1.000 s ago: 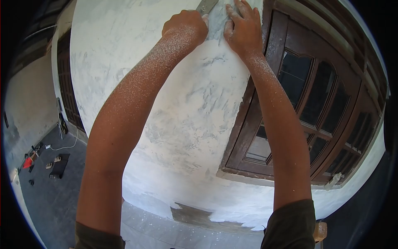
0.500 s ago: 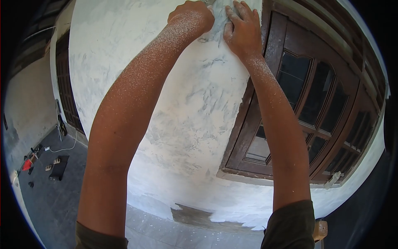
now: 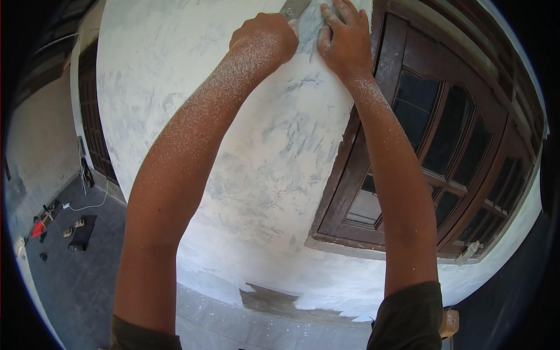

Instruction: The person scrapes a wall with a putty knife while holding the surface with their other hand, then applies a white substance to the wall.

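Left fist: lower on the wall than a moment ago, with more of the blade showing beyond the knuckles; the left hand (image 3: 267,39) is clenched round the scraper (image 3: 295,8), its thumb dusted white.
Scraper: up at the top edge of the view, between the two hands, its flat grey blade pointing up and to the right; the far end is cut off, so I can't tell whether it meets the surface.
Right hand: opened out, holding nothing that I can see; the right hand (image 3: 349,48) lies against the wall near the window frame, fingers pointing up, white on the fingertips, in about the same spot as before.
Forearms: both raised, speckled with white dust, most thickly near the left wrist; dark sleeves (image 3: 408,318) end at the elbows.
Wall: the white wall (image 3: 274,151) has grey-blue smears down its middle and a bare brownish patch (image 3: 271,298) near the foot.
Window: a brown wooden window (image 3: 449,131) with several glass panes, right of the smears.
Floor: on the left, a dark mat (image 3: 83,234) with pale sandals (image 3: 74,227) beside it, a red item (image 3: 38,228) and a white cable (image 3: 90,206); white specks dot the grey tiles below the wall.
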Tool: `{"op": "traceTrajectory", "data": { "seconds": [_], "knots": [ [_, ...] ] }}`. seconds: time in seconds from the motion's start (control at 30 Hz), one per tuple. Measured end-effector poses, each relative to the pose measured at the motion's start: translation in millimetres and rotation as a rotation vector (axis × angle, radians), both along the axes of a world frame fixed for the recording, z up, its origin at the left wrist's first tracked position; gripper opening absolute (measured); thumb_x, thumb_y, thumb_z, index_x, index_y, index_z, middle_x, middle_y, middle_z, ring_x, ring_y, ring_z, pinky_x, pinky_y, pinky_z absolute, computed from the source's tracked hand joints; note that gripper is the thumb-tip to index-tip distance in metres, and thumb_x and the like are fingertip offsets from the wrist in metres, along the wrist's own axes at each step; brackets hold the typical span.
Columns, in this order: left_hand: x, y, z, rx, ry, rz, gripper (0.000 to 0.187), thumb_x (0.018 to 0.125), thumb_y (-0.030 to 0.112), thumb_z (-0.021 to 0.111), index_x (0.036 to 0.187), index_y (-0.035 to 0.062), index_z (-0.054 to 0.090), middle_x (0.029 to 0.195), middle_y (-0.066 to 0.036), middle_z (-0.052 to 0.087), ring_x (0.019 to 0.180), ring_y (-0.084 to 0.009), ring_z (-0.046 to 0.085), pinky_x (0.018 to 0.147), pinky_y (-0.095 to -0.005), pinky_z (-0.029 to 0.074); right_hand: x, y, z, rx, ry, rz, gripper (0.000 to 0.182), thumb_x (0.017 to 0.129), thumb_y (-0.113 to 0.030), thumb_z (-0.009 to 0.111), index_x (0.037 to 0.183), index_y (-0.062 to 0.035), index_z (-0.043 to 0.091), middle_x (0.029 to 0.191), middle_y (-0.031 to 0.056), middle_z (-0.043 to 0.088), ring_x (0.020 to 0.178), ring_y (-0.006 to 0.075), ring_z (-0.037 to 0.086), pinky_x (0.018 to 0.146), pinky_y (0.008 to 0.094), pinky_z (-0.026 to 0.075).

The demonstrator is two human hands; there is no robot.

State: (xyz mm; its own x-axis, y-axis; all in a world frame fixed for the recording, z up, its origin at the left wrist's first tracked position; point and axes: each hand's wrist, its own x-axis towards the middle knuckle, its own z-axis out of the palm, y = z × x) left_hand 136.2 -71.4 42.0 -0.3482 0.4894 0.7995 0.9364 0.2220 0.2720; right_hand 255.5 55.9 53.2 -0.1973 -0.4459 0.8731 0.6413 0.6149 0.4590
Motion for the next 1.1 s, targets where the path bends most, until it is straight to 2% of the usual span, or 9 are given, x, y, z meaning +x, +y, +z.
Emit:
{"op": "traceTrajectory", "data": {
  "seconds": [0.1,0.23,0.3,0.43,0.5,0.67,0.83,1.0,1.1],
  "knots": [
    [-8,9,-40,0.103,0.092,0.033,0.051,0.109,0.046,0.046,0.118,0.0037,0.073,0.101,-0.018,0.076,0.089,-0.0302,0.077,0.079,-0.0452,0.063,0,0,0,-0.011,-0.003,-0.009,0.045,0.086,-0.006,0.057,0.128,0.0062,0.066,0.143,0.0256,0.057,0.141,0.0407,0.045,0.124,0.0526,0.027],
    [-6,9,15,0.045,0.024,-0.031,0.044,0.108,0.040,0.049,0.121,0.0059,0.073,0.109,-0.015,0.076,0.101,-0.0289,0.076,0.085,-0.0426,0.062,1,-2,1,-0.006,-0.010,-0.006,0.045,0.085,-0.006,0.057,0.127,0.0064,0.066,0.143,0.0261,0.056,0.141,0.0407,0.045,0.124,0.0526,0.027],
    [-5,11,16,0.095,0.055,-0.029,0.044,0.108,0.040,0.049,0.120,0.0057,0.073,0.108,-0.015,0.076,0.101,-0.0294,0.075,0.085,-0.0423,0.062,1,-1,1,-0.011,-0.013,0.006,0.046,0.084,-0.006,0.057,0.127,0.0065,0.066,0.143,0.0260,0.057,0.141,0.0410,0.045,0.124,0.0526,0.028],
    [-2,2,-34,0.073,0.079,0.025,0.045,0.108,0.040,0.050,0.123,0.0028,0.071,0.109,-0.016,0.075,0.101,-0.0301,0.075,0.087,-0.0429,0.061,1,0,2,0.008,-0.016,-0.025,0.046,0.084,-0.006,0.057,0.128,0.0062,0.066,0.142,0.0258,0.058,0.140,0.0414,0.046,0.123,0.0530,0.029],
    [-5,-4,-38,-0.001,0.039,0.004,0.046,0.108,0.040,0.049,0.122,0.0019,0.070,0.108,-0.017,0.075,0.101,-0.0304,0.075,0.087,-0.0429,0.061,0,0,1,0.009,0.005,-0.016,0.045,0.084,-0.006,0.057,0.127,0.0063,0.066,0.142,0.0257,0.058,0.139,0.0417,0.047,0.123,0.0532,0.030],
    [-5,11,2,0.086,0.009,-0.030,0.047,0.109,0.041,0.047,0.122,0.0022,0.071,0.107,-0.016,0.076,0.102,-0.0306,0.075,0.088,-0.0435,0.061,0,-2,2,0.007,0.006,0.007,0.044,0.084,-0.005,0.057,0.126,0.0068,0.066,0.141,0.0256,0.058,0.139,0.0412,0.047,0.123,0.0530,0.030],
    [6,7,-34,0.111,-0.055,0.015,0.045,0.108,0.040,0.048,0.122,0.0051,0.073,0.110,-0.016,0.076,0.104,-0.0312,0.075,0.091,-0.0438,0.060,0,-1,-1,-0.014,-0.003,0.013,0.044,0.084,-0.004,0.058,0.126,0.0068,0.066,0.141,0.0247,0.058,0.139,0.0408,0.047,0.123,0.0530,0.029],
    [17,-2,7,0.054,-0.149,-0.078,0.034,0.102,0.032,0.062,0.121,0.0062,0.075,0.116,-0.015,0.075,0.110,-0.0279,0.073,0.092,-0.0403,0.059,0,2,2,0.012,0.010,-0.001,0.044,0.085,-0.004,0.058,0.126,0.0068,0.066,0.142,0.0243,0.058,0.140,0.0402,0.046,0.123,0.0527,0.029],
    [17,4,10,0.073,-0.114,0.009,0.034,0.102,0.032,0.062,0.121,0.0077,0.075,0.114,-0.014,0.076,0.107,-0.0279,0.074,0.092,-0.0393,0.059,1,2,1,0.013,-0.002,0.015,0.044,0.085,-0.004,0.058,0.126,0.0069,0.066,0.143,0.0242,0.058,0.141,0.0399,0.046,0.124,0.0526,0.028]
  ]
}}
